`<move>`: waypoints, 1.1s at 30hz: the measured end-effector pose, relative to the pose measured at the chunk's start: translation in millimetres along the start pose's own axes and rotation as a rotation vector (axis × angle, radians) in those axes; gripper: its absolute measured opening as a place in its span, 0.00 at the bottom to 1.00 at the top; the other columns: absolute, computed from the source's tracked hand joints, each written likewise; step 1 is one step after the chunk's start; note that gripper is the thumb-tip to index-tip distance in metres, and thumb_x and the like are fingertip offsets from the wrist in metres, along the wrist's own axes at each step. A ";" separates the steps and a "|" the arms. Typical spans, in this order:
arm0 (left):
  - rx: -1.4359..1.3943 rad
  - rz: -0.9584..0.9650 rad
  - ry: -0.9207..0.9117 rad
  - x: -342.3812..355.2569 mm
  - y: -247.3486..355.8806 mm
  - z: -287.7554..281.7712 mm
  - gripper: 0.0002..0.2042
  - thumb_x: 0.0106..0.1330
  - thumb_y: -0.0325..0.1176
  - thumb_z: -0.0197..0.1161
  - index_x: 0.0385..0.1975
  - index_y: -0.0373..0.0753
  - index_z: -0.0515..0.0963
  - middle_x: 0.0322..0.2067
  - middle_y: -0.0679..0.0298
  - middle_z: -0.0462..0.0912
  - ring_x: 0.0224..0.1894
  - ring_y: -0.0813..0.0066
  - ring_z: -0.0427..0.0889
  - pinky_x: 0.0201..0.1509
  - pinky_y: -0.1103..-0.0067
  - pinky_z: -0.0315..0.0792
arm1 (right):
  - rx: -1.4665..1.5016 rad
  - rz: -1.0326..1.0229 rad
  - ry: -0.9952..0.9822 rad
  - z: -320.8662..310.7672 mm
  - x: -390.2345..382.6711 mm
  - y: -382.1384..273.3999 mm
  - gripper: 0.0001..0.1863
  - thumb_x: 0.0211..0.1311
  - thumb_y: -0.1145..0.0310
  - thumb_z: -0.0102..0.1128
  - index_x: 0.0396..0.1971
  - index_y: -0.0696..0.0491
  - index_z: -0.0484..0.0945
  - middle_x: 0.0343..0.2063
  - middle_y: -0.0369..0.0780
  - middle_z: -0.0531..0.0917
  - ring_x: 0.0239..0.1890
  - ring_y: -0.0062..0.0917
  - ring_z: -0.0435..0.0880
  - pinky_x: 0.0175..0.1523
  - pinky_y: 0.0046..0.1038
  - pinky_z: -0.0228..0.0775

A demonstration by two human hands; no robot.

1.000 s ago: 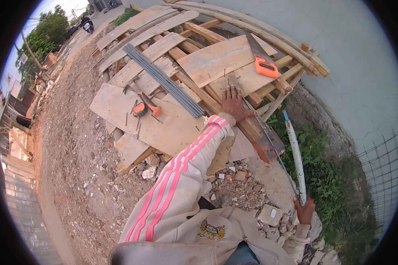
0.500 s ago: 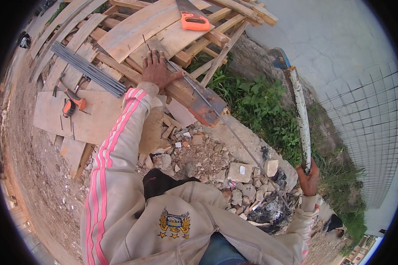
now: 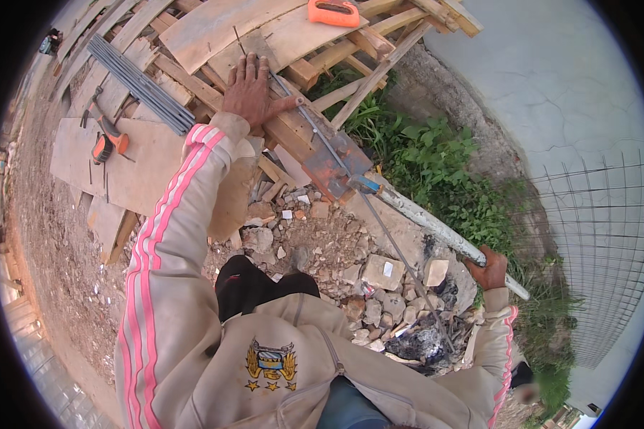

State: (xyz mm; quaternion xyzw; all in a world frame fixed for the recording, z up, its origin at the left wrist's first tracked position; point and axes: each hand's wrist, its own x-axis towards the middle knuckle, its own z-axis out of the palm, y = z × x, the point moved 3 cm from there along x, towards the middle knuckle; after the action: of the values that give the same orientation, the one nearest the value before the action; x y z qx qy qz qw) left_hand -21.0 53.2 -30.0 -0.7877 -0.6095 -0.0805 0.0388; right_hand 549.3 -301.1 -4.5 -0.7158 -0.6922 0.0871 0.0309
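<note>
Two hands are busy: the left hand (image 3: 252,91) lies flat, fingers spread, on rough wooden planks (image 3: 215,32) beside a thin steel rod (image 3: 322,139), while the right hand (image 3: 489,269) grips a long whitish pipe (image 3: 436,227) above broken stones (image 3: 350,268).

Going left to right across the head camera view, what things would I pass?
Orange-handled tool → bundle of grey rods → left hand → rusty metal plate → white pipe → right hand → wire mesh.

the orange saw handle (image 3: 334,11) is cut off by the top edge, and the thin rod's (image 3: 408,268) lower end vanishes among rubble.
</note>
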 end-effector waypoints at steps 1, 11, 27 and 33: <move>0.003 0.000 0.003 -0.4 -0.4 -0.4 0.65 0.53 0.85 0.50 0.75 0.27 0.53 0.75 0.38 0.50 0.79 0.42 0.45 0.80 0.55 0.43 | 0.007 -0.013 0.007 2.6 9.5 2.9 0.22 0.42 0.59 0.79 0.38 0.54 0.85 0.22 0.48 0.85 0.27 0.46 0.85 0.36 0.42 0.76; 0.054 0.008 -0.013 0.1 2.7 0.3 0.62 0.56 0.82 0.51 0.75 0.27 0.52 0.75 0.38 0.51 0.79 0.41 0.45 0.81 0.56 0.43 | -0.187 -0.205 0.018 1.4 122.2 60.3 0.26 0.42 0.73 0.76 0.47 0.54 0.79 0.39 0.48 0.85 0.43 0.47 0.83 0.48 0.46 0.75; 0.051 0.024 0.019 0.7 1.3 1.8 0.61 0.57 0.81 0.52 0.74 0.28 0.54 0.75 0.40 0.52 0.79 0.43 0.47 0.81 0.57 0.44 | -0.159 -0.246 -0.034 4.0 220.0 33.4 0.27 0.44 0.81 0.70 0.50 0.54 0.79 0.46 0.47 0.84 0.52 0.47 0.81 0.59 0.43 0.73; 0.065 0.026 0.030 -1.4 3.7 2.3 0.59 0.58 0.79 0.52 0.74 0.27 0.55 0.75 0.40 0.53 0.79 0.42 0.48 0.81 0.56 0.44 | -0.158 -0.191 0.047 8.7 185.4 45.5 0.28 0.42 0.80 0.71 0.50 0.53 0.78 0.45 0.47 0.85 0.52 0.47 0.82 0.59 0.44 0.73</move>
State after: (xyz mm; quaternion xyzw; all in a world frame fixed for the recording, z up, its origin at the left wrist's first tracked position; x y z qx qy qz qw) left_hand -17.5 51.2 -32.3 -0.7927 -0.6008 -0.0720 0.0748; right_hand 597.6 -118.9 -35.8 -0.6488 -0.7608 0.0120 -0.0011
